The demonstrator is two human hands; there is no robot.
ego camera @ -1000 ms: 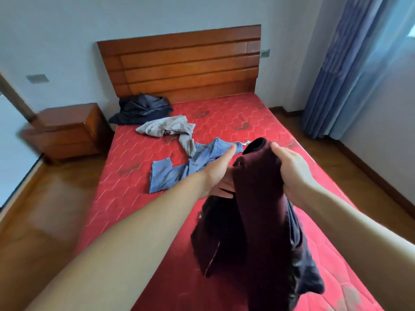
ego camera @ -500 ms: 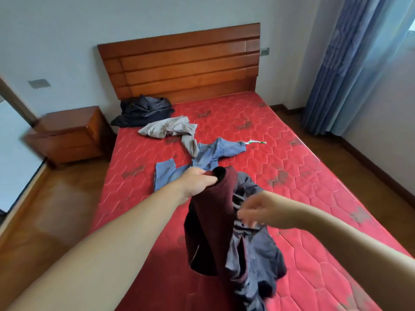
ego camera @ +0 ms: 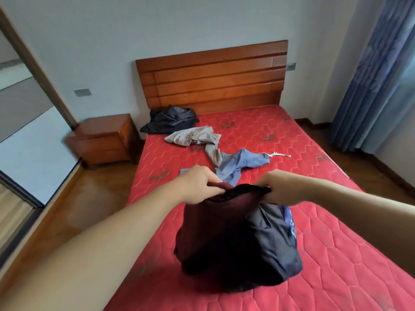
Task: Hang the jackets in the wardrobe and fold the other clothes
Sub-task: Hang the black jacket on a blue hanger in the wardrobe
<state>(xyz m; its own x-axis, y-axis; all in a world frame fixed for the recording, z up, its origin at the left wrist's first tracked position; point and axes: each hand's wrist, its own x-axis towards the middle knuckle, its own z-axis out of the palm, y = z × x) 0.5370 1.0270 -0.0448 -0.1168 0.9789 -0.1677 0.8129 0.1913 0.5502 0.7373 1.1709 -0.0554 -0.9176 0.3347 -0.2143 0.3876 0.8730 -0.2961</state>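
Note:
I hold a dark maroon jacket point(ego camera: 215, 225) with a navy lining up over the red mattress point(ego camera: 325, 243). My left hand point(ego camera: 199, 185) pinches its black collar on the left, and my right hand point(ego camera: 278, 187) grips the collar on the right. The jacket hangs down and its lower part bunches on the mattress. Beyond my hands lie a pair of blue jeans point(ego camera: 240, 164), a beige garment point(ego camera: 197, 138) and a dark navy garment point(ego camera: 168, 120) near the headboard.
A wooden headboard point(ego camera: 213, 77) stands against the far wall. A wooden nightstand point(ego camera: 105, 140) is left of the bed. A sliding wardrobe door point(ego camera: 24, 122) runs along the left wall. Blue curtains point(ego camera: 377, 81) hang on the right. Wooden floor surrounds the bed.
My right hand has moved up to the collar and taken hold of it. Both hands now spread the jacket's top edge apart. My view has shifted back and to the left.

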